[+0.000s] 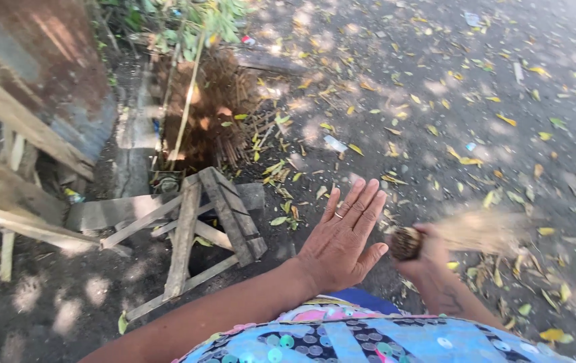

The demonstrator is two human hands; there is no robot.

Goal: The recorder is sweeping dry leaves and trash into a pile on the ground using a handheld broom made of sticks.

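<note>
Across the leaf-strewn pavement [476, 101] open ground stretches right; a wooden frame [194, 232] borders the left. Lower down, the left hand [341, 238] is spread flat, empty, while the right hand [429, 259] is clenched round a blurred stick broom [476, 232].

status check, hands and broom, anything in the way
Left hand open, flat, empty. Right hand shut on broom, bristles blurred. Leaves scattered on ground, wooden frame to the left.

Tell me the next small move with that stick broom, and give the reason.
Probably tap the left hand, open and flat, against the butt end of the stick broom gripped in the right hand, to even its sticks; the palm is right beside that end, and fallen leaves litter the pavement.
</note>
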